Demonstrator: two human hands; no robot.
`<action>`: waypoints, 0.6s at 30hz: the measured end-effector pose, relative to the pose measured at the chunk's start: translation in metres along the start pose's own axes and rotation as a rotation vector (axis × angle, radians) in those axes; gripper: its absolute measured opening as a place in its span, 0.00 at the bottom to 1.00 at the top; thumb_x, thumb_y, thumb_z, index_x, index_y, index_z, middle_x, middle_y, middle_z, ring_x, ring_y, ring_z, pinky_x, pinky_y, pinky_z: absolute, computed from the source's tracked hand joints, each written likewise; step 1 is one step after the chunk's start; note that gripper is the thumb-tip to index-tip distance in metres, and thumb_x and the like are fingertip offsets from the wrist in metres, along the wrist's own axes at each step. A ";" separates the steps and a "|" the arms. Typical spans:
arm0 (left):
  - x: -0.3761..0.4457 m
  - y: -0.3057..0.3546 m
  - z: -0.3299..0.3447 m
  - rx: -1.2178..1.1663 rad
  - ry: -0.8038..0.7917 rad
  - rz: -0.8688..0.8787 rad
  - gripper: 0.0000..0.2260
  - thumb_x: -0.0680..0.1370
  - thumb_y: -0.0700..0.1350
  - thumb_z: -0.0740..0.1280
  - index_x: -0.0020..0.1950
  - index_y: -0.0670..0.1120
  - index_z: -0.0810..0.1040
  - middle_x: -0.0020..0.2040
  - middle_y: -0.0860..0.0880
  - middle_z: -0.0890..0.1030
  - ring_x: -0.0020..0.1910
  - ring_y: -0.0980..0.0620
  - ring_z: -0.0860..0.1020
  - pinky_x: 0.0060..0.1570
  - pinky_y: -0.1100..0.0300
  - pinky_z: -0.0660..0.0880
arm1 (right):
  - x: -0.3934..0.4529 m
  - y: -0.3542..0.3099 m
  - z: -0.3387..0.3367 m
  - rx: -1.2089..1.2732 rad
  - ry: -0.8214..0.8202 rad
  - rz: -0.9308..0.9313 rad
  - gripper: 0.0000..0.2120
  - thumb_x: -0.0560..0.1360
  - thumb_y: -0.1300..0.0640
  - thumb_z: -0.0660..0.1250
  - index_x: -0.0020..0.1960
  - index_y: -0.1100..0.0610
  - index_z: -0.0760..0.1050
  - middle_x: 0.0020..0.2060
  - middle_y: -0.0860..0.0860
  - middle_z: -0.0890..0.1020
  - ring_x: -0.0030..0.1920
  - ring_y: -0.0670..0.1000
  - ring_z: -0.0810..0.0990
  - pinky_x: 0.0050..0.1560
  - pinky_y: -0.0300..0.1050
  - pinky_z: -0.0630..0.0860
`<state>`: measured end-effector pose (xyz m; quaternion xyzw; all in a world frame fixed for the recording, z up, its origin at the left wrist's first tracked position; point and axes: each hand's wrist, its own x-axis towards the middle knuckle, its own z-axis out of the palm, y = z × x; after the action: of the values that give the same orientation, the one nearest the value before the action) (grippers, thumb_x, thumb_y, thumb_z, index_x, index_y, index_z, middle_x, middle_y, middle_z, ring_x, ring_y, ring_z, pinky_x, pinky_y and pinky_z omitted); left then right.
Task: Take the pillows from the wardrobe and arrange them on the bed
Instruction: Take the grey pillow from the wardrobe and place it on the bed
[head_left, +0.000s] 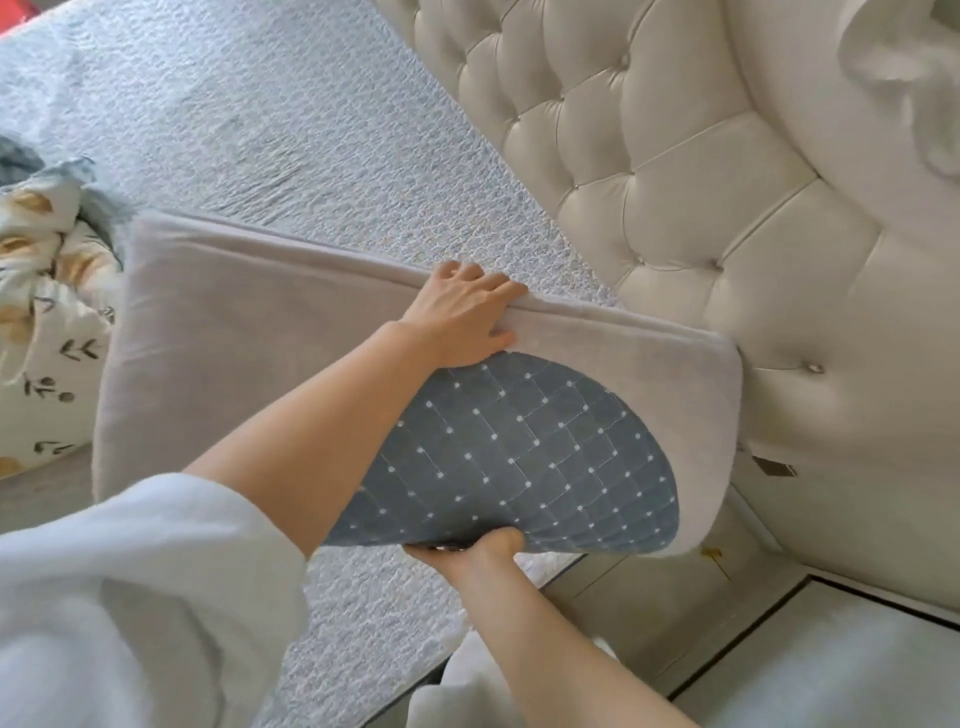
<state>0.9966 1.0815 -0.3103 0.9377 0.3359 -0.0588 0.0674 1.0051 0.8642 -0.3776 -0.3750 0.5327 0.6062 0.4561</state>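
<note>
Both hands grip the pillow: left hand (462, 317) on top, right hand (467, 553) beneath. Best lower the pillow (218, 343) flat, square against the headboard (727, 208).

Soft matt velvety cloth on the pillow (249, 332) — quilted dark panel (519, 457); crinkled textured bedspread (260, 119); smooth, faintly glossy tufted leather-like headboard (701, 208).

Cream tufted headboard (701, 171); pale nightstand (857, 660) beside it.

no readable text, labels or numbers anywhere.
</note>
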 end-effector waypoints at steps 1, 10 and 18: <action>0.007 -0.003 0.010 0.006 -0.019 -0.029 0.24 0.80 0.53 0.59 0.76 0.50 0.63 0.71 0.48 0.71 0.68 0.44 0.68 0.70 0.42 0.58 | 0.009 -0.002 0.011 0.018 -0.019 0.014 0.26 0.78 0.40 0.49 0.62 0.55 0.75 0.61 0.63 0.76 0.59 0.69 0.74 0.56 0.77 0.69; -0.032 -0.018 0.163 -0.508 -0.533 -0.411 0.21 0.85 0.55 0.49 0.79 0.58 0.57 0.80 0.60 0.48 0.79 0.52 0.45 0.70 0.29 0.40 | 0.067 -0.069 0.129 -0.183 -0.223 0.009 0.36 0.80 0.38 0.45 0.72 0.66 0.62 0.60 0.67 0.74 0.53 0.61 0.76 0.46 0.49 0.76; -0.060 -0.005 0.208 -0.692 -0.131 -0.675 0.21 0.82 0.49 0.61 0.75 0.56 0.64 0.80 0.59 0.53 0.79 0.55 0.44 0.74 0.37 0.44 | 0.076 -0.142 0.159 -1.512 0.109 -0.298 0.27 0.82 0.45 0.48 0.65 0.66 0.70 0.55 0.60 0.82 0.61 0.63 0.77 0.63 0.55 0.71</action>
<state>0.9336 1.0133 -0.5061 0.6931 0.6162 -0.0211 0.3734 1.1223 1.0351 -0.4679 -0.6817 -0.0606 0.7181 0.1259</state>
